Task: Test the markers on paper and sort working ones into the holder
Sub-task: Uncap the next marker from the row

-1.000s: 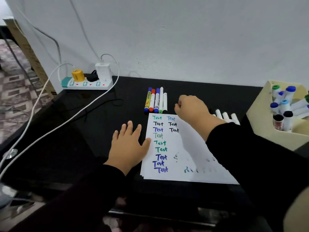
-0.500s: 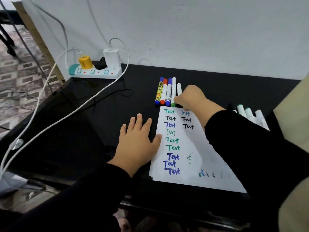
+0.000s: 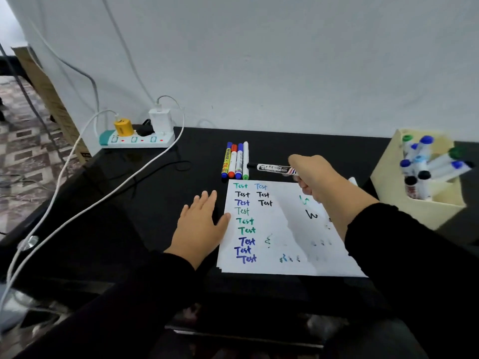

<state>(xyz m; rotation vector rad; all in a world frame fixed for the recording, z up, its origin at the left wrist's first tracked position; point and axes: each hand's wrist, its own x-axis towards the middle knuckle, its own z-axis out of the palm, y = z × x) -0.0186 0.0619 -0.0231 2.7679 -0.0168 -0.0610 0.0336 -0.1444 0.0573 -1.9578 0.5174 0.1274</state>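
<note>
A white sheet of paper with "Test" written in green, black and blue lies on the black table. My left hand rests flat on the table, its thumb touching the paper's left edge. My right hand grips a white marker with a black cap, held level above the paper's far edge, cap pointing left. Several markers lie side by side just beyond the paper. A cream holder at the right contains several capped markers.
A power strip with a yellow plug and a white charger sits at the table's back left. White and black cables run across the left part of the table. A white wall stands right behind.
My right hand has lifted the rightmost marker out of the row and drawn it to the right. The camera has swung, bringing the holder back into view. My left hand stays put.
</note>
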